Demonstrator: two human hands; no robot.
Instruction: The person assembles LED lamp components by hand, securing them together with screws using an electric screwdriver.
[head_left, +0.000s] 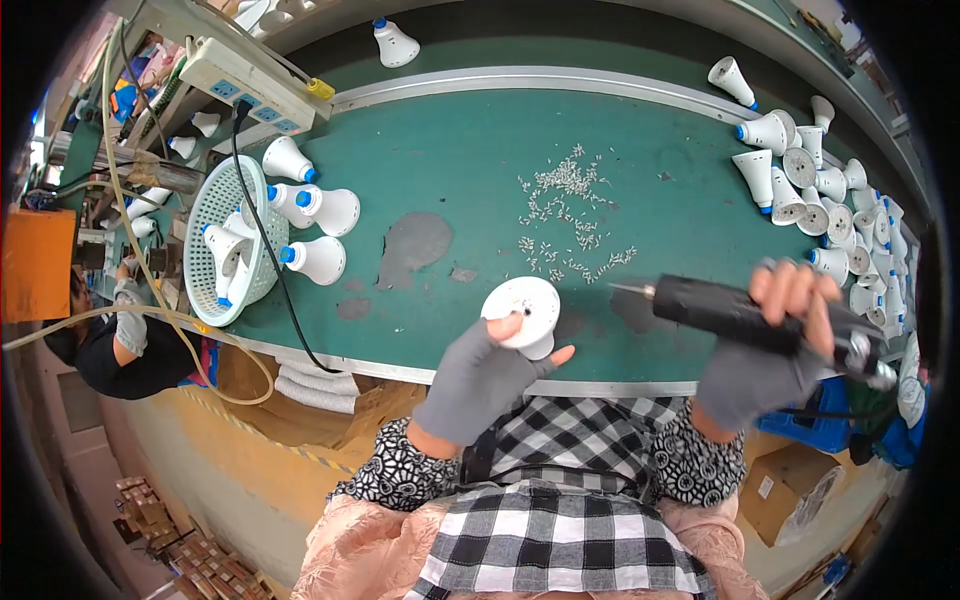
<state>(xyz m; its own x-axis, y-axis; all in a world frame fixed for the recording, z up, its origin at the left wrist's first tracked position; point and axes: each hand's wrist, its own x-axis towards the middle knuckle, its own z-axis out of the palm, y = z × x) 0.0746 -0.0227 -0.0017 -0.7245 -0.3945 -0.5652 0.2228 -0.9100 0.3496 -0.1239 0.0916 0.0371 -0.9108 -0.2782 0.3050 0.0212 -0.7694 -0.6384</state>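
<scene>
Left fingers: wrapped around a white lamp cup [538, 298], thumb over the rim onto the flat face, another fingertip out beside the narrower end.
Left hand [470, 382]: in a grey fingerless glove, just above the near edge of the green bench [700, 200].
Cup in hand: wide face up, narrow end down; probably light, stiff and hollow, smooth enough to slip from bare fingertips, perhaps easy to scuff or crack under hard pressure.
Best hold on cup: around the flared wall below the rim, face holes left uncovered.
Right fingers: closed over a black power driver [715, 308], slightly blurred; exact thumb placement impossible to tell.
Right hand [762, 372]: gloved likewise, to the right of the cup.
Driver: roughly level, thin bit [632, 289] toward the cup but apart from it; likely heavier than the cup, rigid, best held around the thick body, clear of the bit.
Screws [572, 182]: scattered loose beyond the cup; seemingly tiny, hard, easy to roll away, best pinched singly.
Basket [190, 235]: at the left, white cups inside, more just beside.
Pile of cups [790, 205]: at the far right, tumbled together, some blue ends showing.
</scene>
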